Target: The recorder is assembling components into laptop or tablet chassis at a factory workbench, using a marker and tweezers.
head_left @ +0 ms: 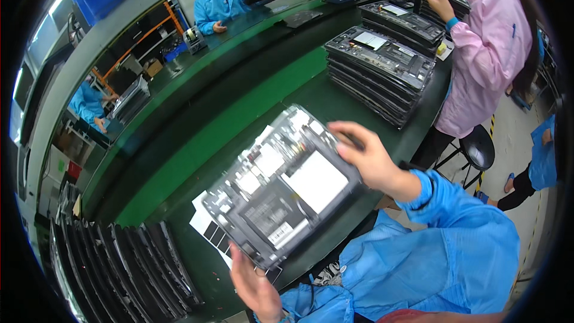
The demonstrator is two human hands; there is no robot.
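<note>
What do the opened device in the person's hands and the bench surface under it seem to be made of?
The opened device, held between left hand and right hand, looks like a dark metal or plastic frame with glossy white and black labelled patches; motion blur leaves it uncertain. The bench surface looks like a green rubbery mat, with a soft sheen.

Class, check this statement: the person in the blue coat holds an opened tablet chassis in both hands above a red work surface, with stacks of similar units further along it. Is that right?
Not quite. The head view shows the work surface is green, not red. The rest holds: the left hand and right hand hold the opened tablet chassis above it, with stacks of similar units further along.
</note>
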